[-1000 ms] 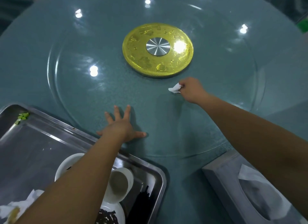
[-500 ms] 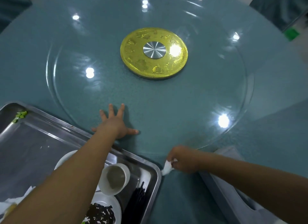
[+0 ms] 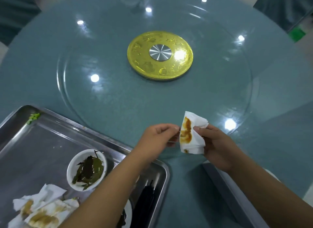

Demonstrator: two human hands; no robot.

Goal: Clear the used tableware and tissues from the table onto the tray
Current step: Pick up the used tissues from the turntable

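White tissue (image 3: 193, 134), smeared orange-brown down its left side, is held up between your hands over the near rim of the glass turntable (image 3: 118, 99), to the right of the steel tray (image 3: 42, 139) and not on it. Your right hand (image 3: 218, 146) grips it, thumb pressed into the folds. Your left hand (image 3: 159, 136) has its fingers curled at the tissue's left edge; the blur hides whether they pinch it. On your tray sit a white bowl (image 3: 87, 169) of dark leafy scraps, crumpled stained tissues (image 3: 42, 209) and black chopsticks (image 3: 147, 197). A grey tissue box (image 3: 237, 199) lies under your right forearm.
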